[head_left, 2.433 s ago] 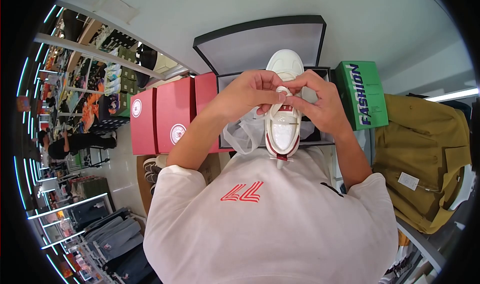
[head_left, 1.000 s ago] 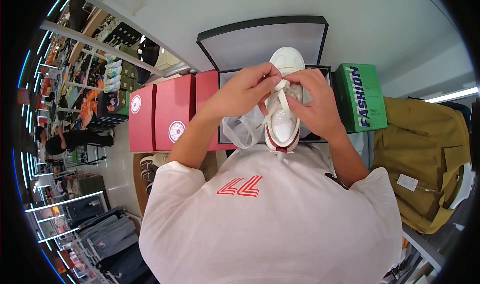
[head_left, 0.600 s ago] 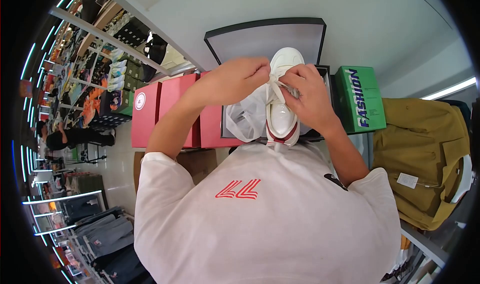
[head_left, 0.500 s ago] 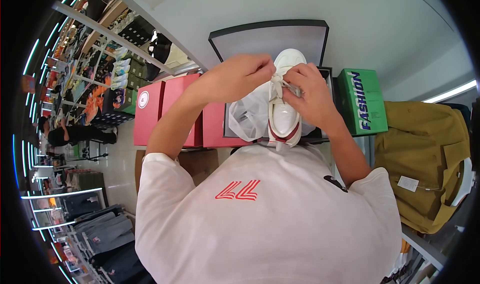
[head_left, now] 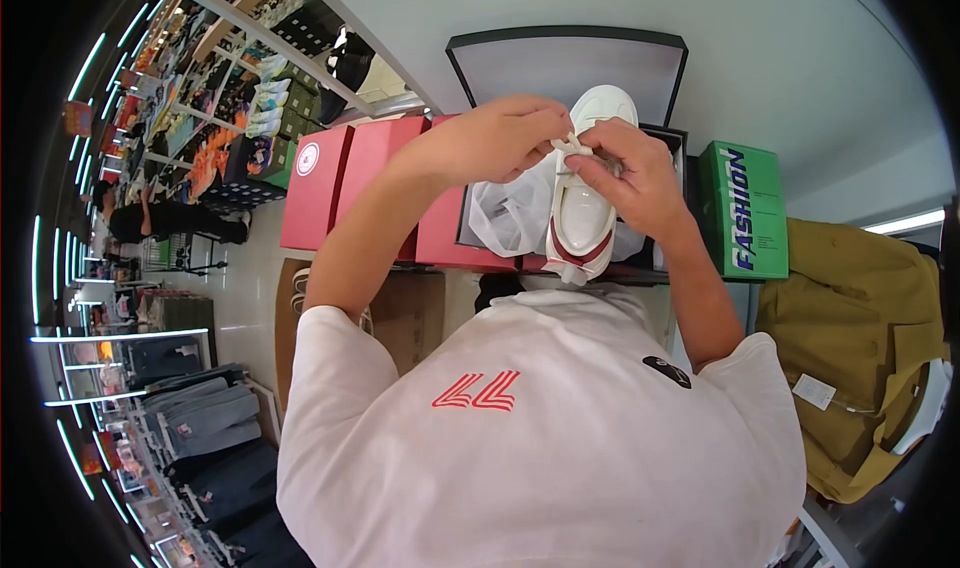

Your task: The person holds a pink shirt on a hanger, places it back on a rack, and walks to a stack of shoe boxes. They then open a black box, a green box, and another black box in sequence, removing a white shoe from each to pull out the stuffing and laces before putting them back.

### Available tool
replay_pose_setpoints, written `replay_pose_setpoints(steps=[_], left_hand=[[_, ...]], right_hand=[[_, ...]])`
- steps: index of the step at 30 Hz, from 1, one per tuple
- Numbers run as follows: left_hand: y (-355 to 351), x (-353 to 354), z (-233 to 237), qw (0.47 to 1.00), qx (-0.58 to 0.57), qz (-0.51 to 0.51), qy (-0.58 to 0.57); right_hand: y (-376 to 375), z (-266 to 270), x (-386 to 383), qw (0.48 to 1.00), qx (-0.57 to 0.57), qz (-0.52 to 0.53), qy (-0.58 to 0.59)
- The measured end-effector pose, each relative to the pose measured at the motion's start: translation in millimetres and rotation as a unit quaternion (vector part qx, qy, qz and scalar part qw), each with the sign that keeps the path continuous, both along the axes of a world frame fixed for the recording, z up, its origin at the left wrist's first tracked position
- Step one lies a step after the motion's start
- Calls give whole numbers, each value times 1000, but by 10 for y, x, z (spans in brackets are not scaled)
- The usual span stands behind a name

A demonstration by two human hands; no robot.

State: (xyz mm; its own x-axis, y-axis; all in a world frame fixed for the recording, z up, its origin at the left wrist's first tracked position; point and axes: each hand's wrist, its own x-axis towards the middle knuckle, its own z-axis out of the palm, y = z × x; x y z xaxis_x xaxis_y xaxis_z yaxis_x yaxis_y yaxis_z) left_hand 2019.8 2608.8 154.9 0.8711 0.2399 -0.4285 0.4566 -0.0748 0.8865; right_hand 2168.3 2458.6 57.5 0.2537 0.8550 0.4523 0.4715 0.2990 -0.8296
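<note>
A white sneaker (head_left: 583, 218) with dark red heel trim lies over an open shoe box (head_left: 677, 190), its toe pointing away from me. White shoelaces (head_left: 572, 148) are bunched at the top of its tongue. From the left, my left hand (head_left: 508, 140) pinches a lace between closed fingertips. My right hand (head_left: 637, 176) is closed on the laces from the other side, thumb and fingers together over the shoe's opening. White tissue paper (head_left: 508, 213) fills the box left of the shoe. Behind it stands the raised box lid (head_left: 570, 58).
Red shoe boxes (head_left: 318, 183) line the left side, and a green box (head_left: 745, 208) marked FASHION stands at the right. A mustard garment (head_left: 850, 348) hangs nearer on the right. Far left, a person (head_left: 180, 220) is near a shopping cart (head_left: 170, 255).
The view has shifted slightly, so the boxes appear farther right. Both hands remain at the laces, my left fingertips now nearer my right hand, and the lace bunch looks different.
</note>
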Motion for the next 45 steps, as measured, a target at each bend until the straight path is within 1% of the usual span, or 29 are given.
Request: replay_pose_setpoints(steps=[2,4,6,9,11,15,16,17,18,19,21,22,23,25,26,27,28,29,30,31,32,33,34,35,37,41,43,44,45], left_hand=[[-10,-50,50,999,12,45,9],[-31,-50,75,995,25,92,14],[-116,-62,33,993,-21,116,-10],[-183,-94,32,997,8,68,-29],[-226,-184,38,997,23,64,-25],[-308,-363,106,997,30,64,-8],[-255,-440,119,997,32,66,-6],[-180,-531,126,992,16,99,-79],[-122,-589,119,980,1,130,-150],[-89,-617,62,980,2,128,-149],[-54,-698,-217,957,160,143,-194],[-11,-732,-427,957,234,94,-145],[-21,-716,-600,955,236,96,-149],[-147,-647,-927,840,521,-4,-151],[-158,-650,-1068,841,521,0,-149],[-164,-640,-1189,871,477,-17,-116],[-153,-631,-1287,898,431,-36,-86],[-117,-632,-1326,899,429,-33,-87],[-54,-646,-1347,877,461,1,-137],[7,-663,-1364,851,490,36,-185],[41,-667,-1316,851,489,38,-186],[69,-672,-1248,817,557,22,-148],[91,-654,-1214,776,621,7,-110],[115,-618,-1259,777,619,11,-111],[202,-520,-1352,717,674,-80,-157],[406,-386,-1091,755,620,-114,-180],[334,-434,-593,840,508,102,-162],[360,-485,-462,840,508,102,-161],[383,-547,-356,843,472,167,-195]], right_hand=[[19,-110,55,994,57,-28,-84],[17,-105,72,994,50,-24,-92],[0,-88,21,995,40,-18,-93],[-12,-66,-17,998,36,-31,-39],[8,-161,38,986,104,-11,-128],[-35,-191,74,982,107,2,-157],[-54,-234,121,990,77,-5,-118],[-77,-299,181,996,47,-13,-78],[-65,-383,294,995,96,6,14],[-117,-456,354,991,114,-8,71],[-214,-370,324,971,111,-57,205],[-220,-332,373,961,158,-38,225],[-208,-283,447,948,207,-16,242],[-292,-94,542,927,222,0,303],[-310,-67,624,904,242,25,351],[-330,-45,698,879,260,48,397],[-365,-9,749,881,256,49,396],[-400,41,792,843,277,64,456],[-434,65,833,801,298,78,514],[-474,64,863,802,296,78,513],[-518,58,890,778,294,83,549],[-561,45,928,752,292,87,585],[-582,-50,992,753,282,87,588],[-579,-140,988,755,280,88,587],[-552,-264,992,770,274,123,564],[-405,-262,895,813,270,134,498],[-291,-154,851,815,280,129,491],[-237,-123,847,855,259,130,429],[-186,-108,867,891,237,131,365]])
